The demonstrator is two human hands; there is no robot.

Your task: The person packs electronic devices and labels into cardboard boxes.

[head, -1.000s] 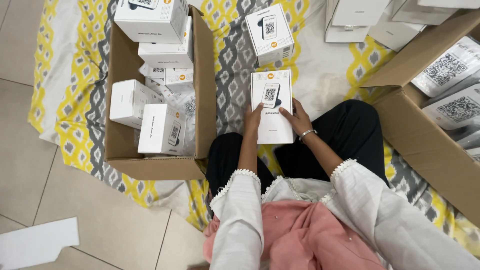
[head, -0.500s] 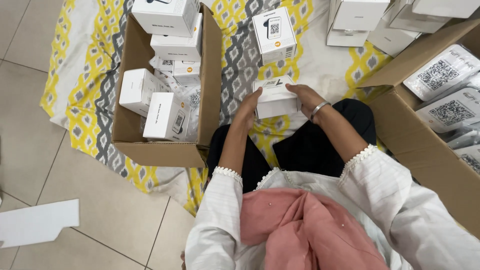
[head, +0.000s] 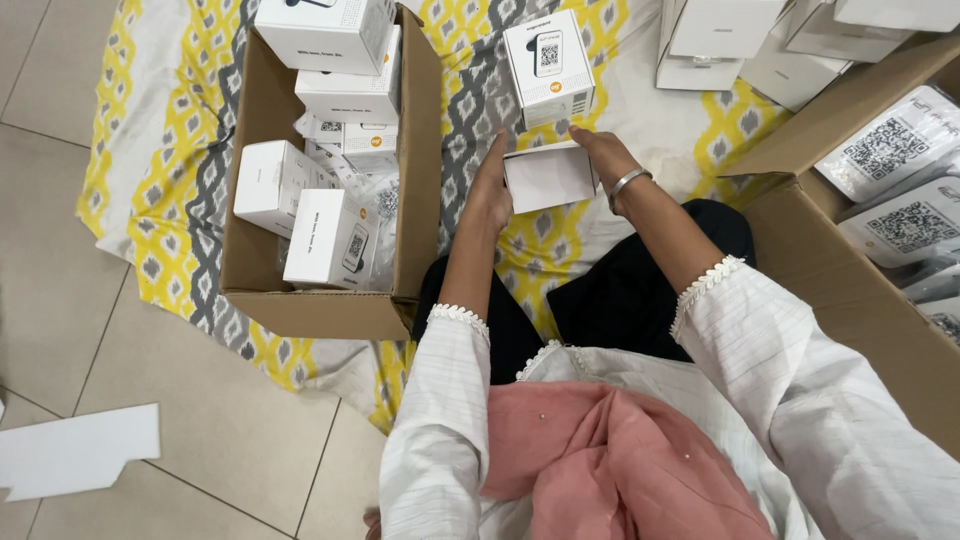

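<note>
I hold a small white box between both hands above my lap, its plain side facing up. My left hand grips its left edge and my right hand, with a metal bangle on the wrist, grips its right edge. Just beyond it on the patterned cloth stands another white box with a square code and a device picture on its face.
An open cardboard carton at my left holds several white boxes. Another carton with coded packages is at my right. More white boxes lie at the top right. A flat white card rests on the tiled floor.
The white box has been turned from its printed face up to its plain side up and lifted forward. My hands moved with it towards the standing box.
</note>
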